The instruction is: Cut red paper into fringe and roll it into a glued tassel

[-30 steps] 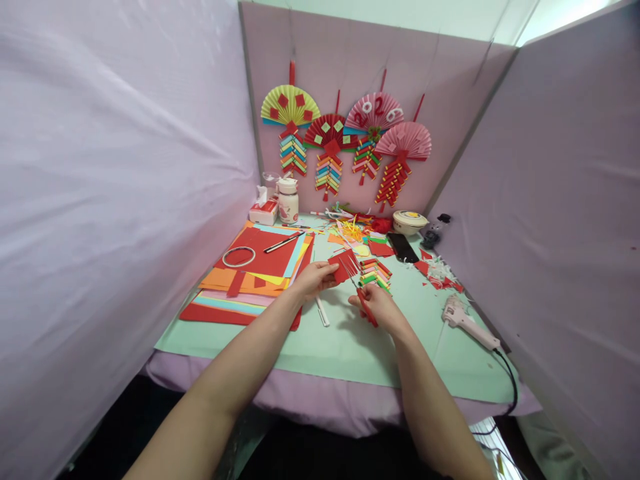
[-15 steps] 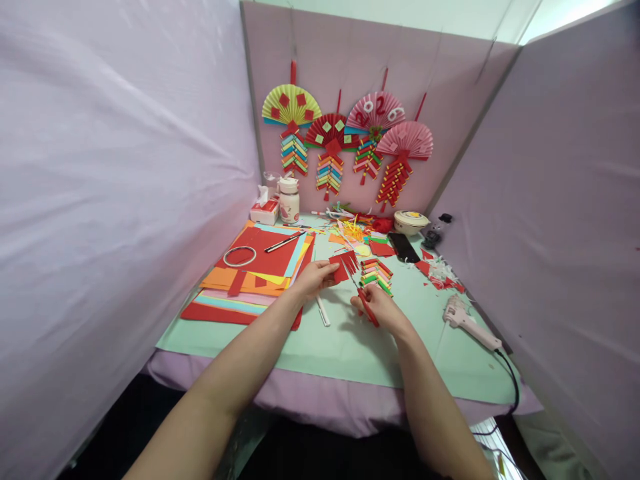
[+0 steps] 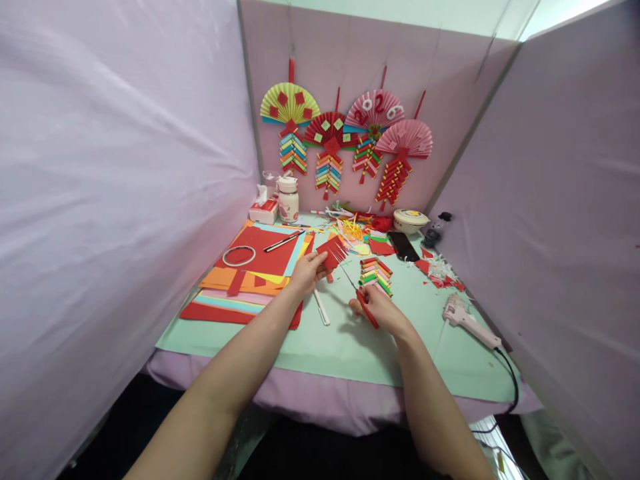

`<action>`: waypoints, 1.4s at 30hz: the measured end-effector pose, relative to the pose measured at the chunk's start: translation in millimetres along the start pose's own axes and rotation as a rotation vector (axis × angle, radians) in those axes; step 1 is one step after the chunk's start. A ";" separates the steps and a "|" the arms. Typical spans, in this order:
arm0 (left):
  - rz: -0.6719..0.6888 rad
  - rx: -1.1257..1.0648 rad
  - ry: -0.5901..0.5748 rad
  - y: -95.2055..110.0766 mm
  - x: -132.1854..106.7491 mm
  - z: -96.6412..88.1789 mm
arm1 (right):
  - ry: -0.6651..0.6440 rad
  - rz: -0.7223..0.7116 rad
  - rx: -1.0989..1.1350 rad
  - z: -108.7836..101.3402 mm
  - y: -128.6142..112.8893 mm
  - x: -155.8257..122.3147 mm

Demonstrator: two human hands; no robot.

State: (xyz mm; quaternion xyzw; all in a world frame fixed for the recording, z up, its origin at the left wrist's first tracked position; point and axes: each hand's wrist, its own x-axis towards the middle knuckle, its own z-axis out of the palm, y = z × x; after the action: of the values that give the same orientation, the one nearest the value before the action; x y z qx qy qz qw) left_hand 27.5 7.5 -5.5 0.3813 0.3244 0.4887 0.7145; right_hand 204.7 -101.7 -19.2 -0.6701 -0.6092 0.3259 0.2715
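Between the thumb and fingers of my left hand [image 3: 311, 272] is a piece of red paper [image 3: 331, 252], its right side cut into a fringe of thin strips. My right hand [image 3: 377, 307] grips red-handled scissors [image 3: 367, 309]; their blades point up and left, just below the fringe and apart from it. Whether the blades are parted is hard to make out. Behind my right hand lies a stack of small rolled paper tubes [image 3: 376, 275] in several colours. A white pen [image 3: 321, 308] rests on the table below my left hand.
Coloured paper sheets [image 3: 270, 257] lie at the left, with a ring [image 3: 239, 256] and a dark pen [image 3: 284, 241] on them. A phone [image 3: 403, 247], paper scraps [image 3: 443, 273] and a corded glue gun [image 3: 470, 323] are at the right. Paper fans [image 3: 290, 103] hang behind.
My left hand has drawn the red paper left and slightly up, away from the scissor blades, and tilted it. My right hand with the scissors stays almost in place.
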 end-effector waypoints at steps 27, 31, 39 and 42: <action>-0.036 0.050 -0.113 -8.1 0.7 -0.7 | 0.048 0.030 0.045 -1.6 -9.5 -4.4; -0.040 0.064 -0.109 -7.1 -0.4 0.5 | 0.031 0.042 0.066 -1.9 -10.9 -4.0; -0.057 0.061 -0.079 -5.1 -3.4 3.4 | 0.009 0.043 0.041 -2.5 -5.9 0.7; -0.066 0.055 -0.076 -5.3 -2.6 2.6 | 0.031 0.032 0.013 -2.5 -4.8 1.6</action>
State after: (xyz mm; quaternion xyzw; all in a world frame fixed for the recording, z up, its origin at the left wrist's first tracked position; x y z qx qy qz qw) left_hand 31.3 3.2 -8.5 0.4082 0.3226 0.4407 0.7315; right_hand 203.6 -99.5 -14.1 -0.6828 -0.5921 0.3236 0.2800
